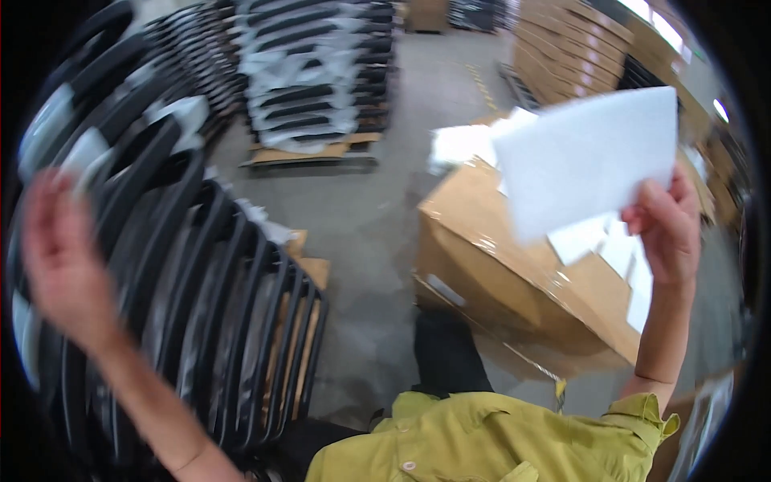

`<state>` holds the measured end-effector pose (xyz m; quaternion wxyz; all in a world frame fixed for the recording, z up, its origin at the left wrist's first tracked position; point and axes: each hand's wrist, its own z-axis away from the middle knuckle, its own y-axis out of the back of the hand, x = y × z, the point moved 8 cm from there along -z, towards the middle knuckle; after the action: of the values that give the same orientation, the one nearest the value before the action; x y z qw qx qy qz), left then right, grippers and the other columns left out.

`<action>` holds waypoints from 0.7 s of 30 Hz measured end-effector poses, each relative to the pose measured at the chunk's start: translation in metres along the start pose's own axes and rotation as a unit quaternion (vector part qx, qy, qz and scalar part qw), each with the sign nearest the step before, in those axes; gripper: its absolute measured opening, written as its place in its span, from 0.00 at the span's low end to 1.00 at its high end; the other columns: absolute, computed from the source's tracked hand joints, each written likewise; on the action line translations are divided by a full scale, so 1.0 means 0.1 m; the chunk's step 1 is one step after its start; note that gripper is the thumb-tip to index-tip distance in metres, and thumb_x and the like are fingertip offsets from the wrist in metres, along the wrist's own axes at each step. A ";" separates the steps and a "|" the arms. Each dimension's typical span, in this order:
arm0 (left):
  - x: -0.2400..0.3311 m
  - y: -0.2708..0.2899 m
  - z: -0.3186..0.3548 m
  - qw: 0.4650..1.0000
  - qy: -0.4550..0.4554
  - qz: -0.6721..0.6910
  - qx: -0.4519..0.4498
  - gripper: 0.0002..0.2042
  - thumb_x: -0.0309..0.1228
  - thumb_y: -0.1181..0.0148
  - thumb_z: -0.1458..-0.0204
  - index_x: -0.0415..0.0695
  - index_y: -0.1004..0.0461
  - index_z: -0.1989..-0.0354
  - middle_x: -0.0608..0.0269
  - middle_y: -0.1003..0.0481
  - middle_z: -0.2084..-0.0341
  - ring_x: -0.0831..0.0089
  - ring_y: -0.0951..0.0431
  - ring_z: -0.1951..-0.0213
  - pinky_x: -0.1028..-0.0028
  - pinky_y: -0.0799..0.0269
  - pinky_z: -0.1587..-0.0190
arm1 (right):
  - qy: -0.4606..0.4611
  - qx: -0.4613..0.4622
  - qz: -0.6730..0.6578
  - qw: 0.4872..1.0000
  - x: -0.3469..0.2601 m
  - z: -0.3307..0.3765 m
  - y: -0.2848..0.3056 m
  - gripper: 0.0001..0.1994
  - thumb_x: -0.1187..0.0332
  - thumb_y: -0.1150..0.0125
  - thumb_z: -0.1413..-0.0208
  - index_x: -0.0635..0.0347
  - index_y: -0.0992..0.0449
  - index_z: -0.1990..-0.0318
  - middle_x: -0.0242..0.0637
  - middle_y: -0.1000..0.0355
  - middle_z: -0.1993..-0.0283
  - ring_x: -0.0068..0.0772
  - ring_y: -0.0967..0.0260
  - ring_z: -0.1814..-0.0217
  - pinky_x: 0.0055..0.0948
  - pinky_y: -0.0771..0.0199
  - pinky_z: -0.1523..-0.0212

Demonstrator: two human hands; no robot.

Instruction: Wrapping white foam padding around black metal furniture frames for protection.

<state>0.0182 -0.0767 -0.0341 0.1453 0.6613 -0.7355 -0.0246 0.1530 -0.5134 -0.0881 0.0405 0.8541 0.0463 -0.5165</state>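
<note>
My right hand [665,229] is raised at the right and pinches the lower right corner of a white rectangular sheet [586,157], which hangs in the air above an open cardboard box [514,273]. More white sheets [622,257] lie inside that box. My left hand [60,257] is lifted at the far left, blurred, fingers apart and holding nothing, in front of a row of black curved parts [209,321] stacked upright on a pallet.
Further stacks of black parts wrapped in white plastic [313,72] stand on pallets at the back. Stacked cardboard boxes [562,48] line the back right. Grey concrete floor [361,209] runs between them. My yellow-green shirt [498,442] fills the lower edge.
</note>
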 end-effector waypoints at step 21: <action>0.07 1.41 0.38 0.962 0.029 -0.255 -0.088 0.08 0.29 0.46 0.55 0.39 0.30 0.69 0.52 0.28 0.76 0.58 0.27 0.72 0.68 0.31 0.71 | -0.133 -0.646 -0.258 0.706 0.64 0.87 -4.32 0.10 0.73 0.45 0.54 0.69 0.31 0.64 0.36 0.30 0.68 0.23 0.33 0.67 0.23 0.33 0.63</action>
<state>-0.1284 -0.0719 -0.0372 0.2129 0.8121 -0.5327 -0.1065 0.0535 -0.0926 -0.1943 0.4531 0.4965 0.5810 -0.4589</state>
